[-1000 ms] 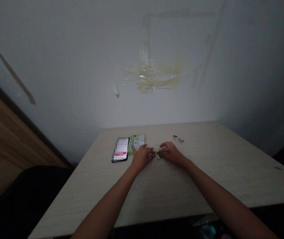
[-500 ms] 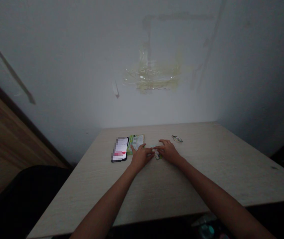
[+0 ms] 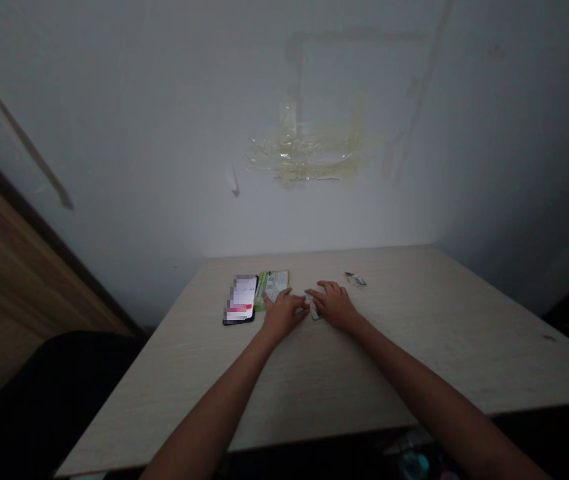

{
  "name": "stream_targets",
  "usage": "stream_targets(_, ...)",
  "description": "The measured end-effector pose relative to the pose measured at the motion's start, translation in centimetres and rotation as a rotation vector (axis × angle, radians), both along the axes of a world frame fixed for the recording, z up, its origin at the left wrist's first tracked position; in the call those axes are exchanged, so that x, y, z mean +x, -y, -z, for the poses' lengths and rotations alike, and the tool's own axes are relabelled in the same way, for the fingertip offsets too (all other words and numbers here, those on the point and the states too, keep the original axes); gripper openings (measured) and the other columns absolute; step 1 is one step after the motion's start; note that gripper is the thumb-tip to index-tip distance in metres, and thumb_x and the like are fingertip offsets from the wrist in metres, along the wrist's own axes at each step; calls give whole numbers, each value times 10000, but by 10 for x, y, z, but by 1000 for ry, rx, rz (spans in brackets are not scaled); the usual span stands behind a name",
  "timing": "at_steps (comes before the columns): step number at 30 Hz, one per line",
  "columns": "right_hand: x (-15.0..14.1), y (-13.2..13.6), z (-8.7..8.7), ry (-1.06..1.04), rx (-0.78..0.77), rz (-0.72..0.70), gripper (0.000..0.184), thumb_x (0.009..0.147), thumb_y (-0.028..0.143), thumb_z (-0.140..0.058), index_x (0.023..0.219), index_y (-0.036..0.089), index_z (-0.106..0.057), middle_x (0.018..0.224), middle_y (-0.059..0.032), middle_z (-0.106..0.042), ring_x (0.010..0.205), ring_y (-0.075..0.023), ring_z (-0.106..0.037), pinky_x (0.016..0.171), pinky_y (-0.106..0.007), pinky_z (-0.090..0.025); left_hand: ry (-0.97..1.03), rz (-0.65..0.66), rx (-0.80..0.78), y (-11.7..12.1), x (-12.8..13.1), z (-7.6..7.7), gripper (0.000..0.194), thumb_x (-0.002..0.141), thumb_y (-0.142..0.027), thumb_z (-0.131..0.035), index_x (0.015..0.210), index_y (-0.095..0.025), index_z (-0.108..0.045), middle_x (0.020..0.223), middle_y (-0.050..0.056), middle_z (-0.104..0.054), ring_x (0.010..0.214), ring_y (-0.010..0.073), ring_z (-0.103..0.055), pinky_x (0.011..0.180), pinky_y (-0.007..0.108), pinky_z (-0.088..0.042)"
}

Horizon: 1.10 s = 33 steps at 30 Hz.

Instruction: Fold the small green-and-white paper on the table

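Observation:
A small printed piece, apparently folded paper [image 3: 315, 312], lies on the tabletop between my hands, its upper part covered by fingers. My left hand [image 3: 282, 316] holds its left side between thumb and fingertips, with the other fingers raised and spread. From the right, my right hand [image 3: 337, 307] grips and presses the same piece, its forefinger laid across the top. Just beyond my left hand is a green and white printed sheet or packet [image 3: 274, 283]. Farther back on the right lies a small pointed printed piece [image 3: 355, 279], apart from both hands.
A phone [image 3: 240, 300] with a lit screen lies left of the green sheet. The pale wooden table [image 3: 404, 373] meets a wall [image 3: 174, 133] bearing old clear tape [image 3: 309, 157]. A dark chair [image 3: 59, 373] stands at the left. A teal object [image 3: 413, 464] shows below the front edge.
My right hand has shifted slightly left over the small paper, covering more of its right side. My left hand, the phone and the other paper pieces stay in place.

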State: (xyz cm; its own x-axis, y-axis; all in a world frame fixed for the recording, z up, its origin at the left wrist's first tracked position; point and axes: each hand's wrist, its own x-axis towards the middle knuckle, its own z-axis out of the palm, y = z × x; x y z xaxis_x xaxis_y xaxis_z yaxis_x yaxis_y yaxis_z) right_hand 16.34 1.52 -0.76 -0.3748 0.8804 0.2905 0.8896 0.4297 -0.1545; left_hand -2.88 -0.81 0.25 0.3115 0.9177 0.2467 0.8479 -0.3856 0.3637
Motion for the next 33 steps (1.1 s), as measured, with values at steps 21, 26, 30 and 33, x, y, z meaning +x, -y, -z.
stream_targets(21,21,-13,17,-340,124,-204,112,837,253,-685,878,151,-708,1013,-111,-622,1066,-243,-495,971,-403,-411,-54,-20,92,2,-2,1,493,823,-593,-617,1227,-310,-632,1331,62,-624,1368,349,-379,1089,758,80)
stream_targets(26,20,-11,17,-352,124,-171,93,828,254,-689,827,162,-672,961,-91,-591,1024,-241,-481,942,-398,-412,-104,0,47,6,1,-1,598,746,-659,-657,1212,-284,-644,1376,85,-575,1368,376,-360,1085,776,45)
stream_targets(30,19,-12,18,-349,117,-157,108,835,269,-685,827,164,-664,954,-88,-585,1017,-241,-481,947,-395,-408,-79,5,14,5,1,0,523,761,-589,-686,1196,-300,-650,1386,68,-567,1377,365,-352,1090,773,43)
stream_targets(33,20,-13,19,-334,88,-144,175,851,302,-669,959,165,-680,1009,-100,-596,1051,-247,-488,967,-409,-402,-63,19,-3,3,-1,2,490,779,-554,-682,1208,-321,-645,1392,56,-564,1387,351,-341,1103,753,52)
